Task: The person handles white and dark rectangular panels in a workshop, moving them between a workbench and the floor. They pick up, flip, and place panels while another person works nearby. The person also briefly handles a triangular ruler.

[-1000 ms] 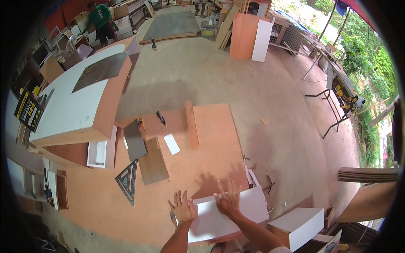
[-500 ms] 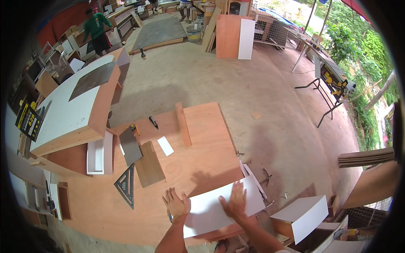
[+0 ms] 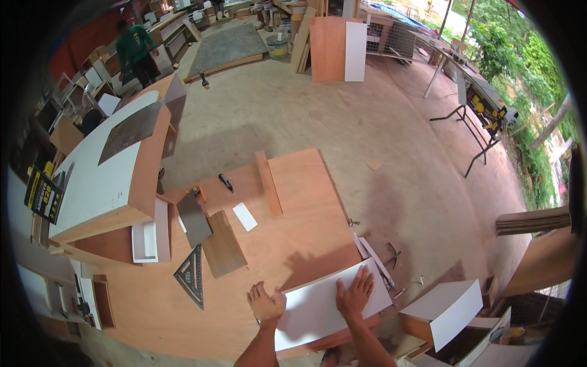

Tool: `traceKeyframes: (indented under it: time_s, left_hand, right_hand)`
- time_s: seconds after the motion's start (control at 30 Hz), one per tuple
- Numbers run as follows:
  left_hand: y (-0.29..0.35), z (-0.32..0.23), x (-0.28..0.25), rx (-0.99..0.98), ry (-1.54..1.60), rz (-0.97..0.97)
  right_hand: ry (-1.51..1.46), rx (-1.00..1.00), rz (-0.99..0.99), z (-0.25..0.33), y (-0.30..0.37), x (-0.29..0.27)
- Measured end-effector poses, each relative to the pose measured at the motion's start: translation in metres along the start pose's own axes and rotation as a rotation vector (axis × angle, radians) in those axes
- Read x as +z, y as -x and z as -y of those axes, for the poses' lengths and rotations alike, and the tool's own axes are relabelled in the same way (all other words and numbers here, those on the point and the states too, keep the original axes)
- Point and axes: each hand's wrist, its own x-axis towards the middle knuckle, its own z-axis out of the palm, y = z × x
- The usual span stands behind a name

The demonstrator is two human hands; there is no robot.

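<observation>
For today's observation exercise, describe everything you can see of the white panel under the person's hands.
The white panel is a flat, long rectangular board with a smooth white face and a brownish wood-coloured edge along its far side. It lies flat on the large reddish-brown sheet, at its near right corner, slanting up to the right. The right hand rests palm-down on its middle with fingers spread; the left hand is at its left end.
</observation>
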Motion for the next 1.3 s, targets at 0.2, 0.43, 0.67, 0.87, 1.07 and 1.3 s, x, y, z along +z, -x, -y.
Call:
traceKeyframes:
  time_s: [0.2,0.43,0.67,0.87,1.07,1.3]
  left_hand:
    - [-0.004,0.006,0.010,-0.009,-0.028,0.000]
    - [-0.010,0.006,0.009,0.019,-0.064,0.004]
    - [-0.006,0.002,0.012,-0.007,-0.089,0.036]
    - [-0.005,-0.005,0.011,-0.030,-0.101,0.066]
    - [-0.001,-0.017,0.005,0.105,-0.135,0.160]
    - [0.091,-0.098,0.049,0.289,-0.233,0.217]
  right_hand:
    - [-0.041,-0.221,0.136,-0.045,0.005,-0.025]
    - [0.067,-0.647,0.392,-0.091,-0.010,-0.076]
    - [0.110,-0.545,0.157,-0.087,-0.009,-0.059]
    - [-0.013,-0.235,-0.025,-0.065,0.004,-0.030]
    - [0.029,-0.230,0.022,-0.060,0.005,-0.030]
    - [0.045,-0.249,0.035,-0.062,0.007,-0.026]
